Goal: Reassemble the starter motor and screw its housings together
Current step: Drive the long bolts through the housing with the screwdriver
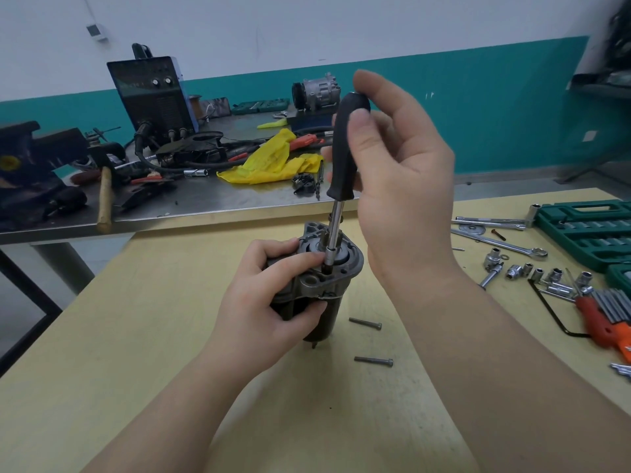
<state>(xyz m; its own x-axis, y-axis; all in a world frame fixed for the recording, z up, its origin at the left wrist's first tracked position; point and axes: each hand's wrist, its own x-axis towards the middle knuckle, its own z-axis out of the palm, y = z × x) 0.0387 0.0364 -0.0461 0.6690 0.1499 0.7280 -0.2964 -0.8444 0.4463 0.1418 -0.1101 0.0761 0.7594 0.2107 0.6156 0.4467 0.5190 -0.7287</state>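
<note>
The starter motor (333,273) stands upright on the yellow table (136,336), grey aluminium end housing on top, dark cylindrical body below. My left hand (269,302) grips its body and housing from the left. My right hand (396,172) holds the black handle of a screwdriver (346,151) between thumb and fingers. Its steel shaft points down, and the socket tip sits in a hole on the housing's top face. Two long loose bolts (365,323) (374,360) lie on the table right of the motor.
Wrenches, loose sockets (532,273), hex keys with a red holder (604,319) and a green socket case (590,230) crowd the table's right side. Behind stands a steel bench (205,203) with a welder, vise, hammer, yellow cloth and a compressor.
</note>
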